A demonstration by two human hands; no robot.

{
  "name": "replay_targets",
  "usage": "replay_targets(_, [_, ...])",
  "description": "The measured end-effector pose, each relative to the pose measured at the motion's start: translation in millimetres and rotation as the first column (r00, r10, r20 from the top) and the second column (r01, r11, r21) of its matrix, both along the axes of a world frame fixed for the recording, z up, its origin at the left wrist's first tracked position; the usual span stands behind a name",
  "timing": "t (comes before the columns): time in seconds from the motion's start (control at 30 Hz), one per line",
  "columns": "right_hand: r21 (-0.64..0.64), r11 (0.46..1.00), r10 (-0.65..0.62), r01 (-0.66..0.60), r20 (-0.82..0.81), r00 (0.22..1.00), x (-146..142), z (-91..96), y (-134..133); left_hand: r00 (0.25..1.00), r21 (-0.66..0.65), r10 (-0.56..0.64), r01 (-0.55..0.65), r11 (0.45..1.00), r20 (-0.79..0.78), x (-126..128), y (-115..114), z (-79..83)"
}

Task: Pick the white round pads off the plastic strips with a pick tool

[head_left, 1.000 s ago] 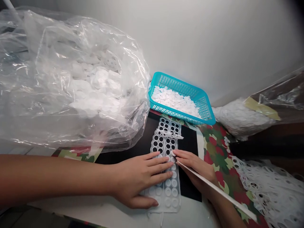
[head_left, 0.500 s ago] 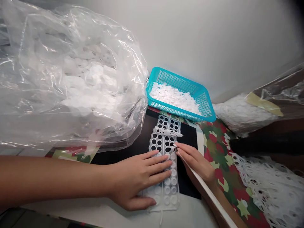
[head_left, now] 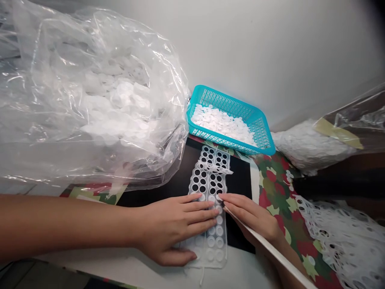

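A translucent white plastic sheet [head_left: 207,180] with rows of round holes lies on a black board [head_left: 240,176]. Its upper holes show dark, and pale round discs fill its lower ones. My left hand [head_left: 171,224] rests flat across the sheet, fingers extended, holding nothing. My right hand [head_left: 249,216] lies beside it, with its fingertips at the sheet's edge. A thin white strip [head_left: 270,251] runs under that hand toward the lower right, and the hand appears to grip it. A loose perforated flap [head_left: 215,168] curls up on the sheet above my fingers.
A turquoise plastic basket [head_left: 228,100] of white discs stands beyond the sheet. A large clear bag [head_left: 90,100] of white discs fills the left. Perforated white scrap [head_left: 339,241] lies at the right on a camouflage-patterned mat [head_left: 276,192], below a bagged white bundle [head_left: 309,146].
The view has shifted slightly. My right hand has slid a little down the sheet's edge, and the white strip's angle has changed. My left hand stays on the sheet.
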State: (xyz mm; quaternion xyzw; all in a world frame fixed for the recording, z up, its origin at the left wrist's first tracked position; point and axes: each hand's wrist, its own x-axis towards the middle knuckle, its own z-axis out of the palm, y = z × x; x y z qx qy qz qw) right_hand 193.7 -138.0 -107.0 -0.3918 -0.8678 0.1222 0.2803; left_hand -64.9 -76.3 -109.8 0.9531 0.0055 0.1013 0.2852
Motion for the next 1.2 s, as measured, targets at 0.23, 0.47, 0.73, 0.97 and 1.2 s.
replay_targets(0.23, [-0.062, 0.998, 0.0, 0.0, 0.009, 1.0, -1, 1.1, 0, 1.0, -0.024, 0.004, -0.004, 1.0, 0.013, 0, 0, -0.4])
replay_targets(0.47, [-0.057, 0.998, 0.02, -0.02, -0.005, 1.0, -1, 2.4, -1, 1.0, -0.04, 0.008, -0.007, 0.999, 0.027, 1, 0, 0.0])
replay_targets(0.73, [-0.063, 0.998, 0.022, -0.021, 0.011, 1.0, 0, 1.2, -2, 1.0, -0.01, -0.003, 0.003, 1.0, 0.001, -1, -1, 0.2])
replay_targets(0.97, [-0.013, 0.999, 0.033, -0.033, 0.018, 0.999, -1, 0.7, 2, 0.999, 0.022, -0.002, 0.001, 1.0, 0.036, 1, 1, 0.0])
replay_targets(1.2, [0.086, 0.996, -0.03, 0.027, 0.042, 0.999, -5, -8.2, 2, 0.995, 0.086, 0.032, -0.04, 0.996, 0.095, 5, -4, -5.0])
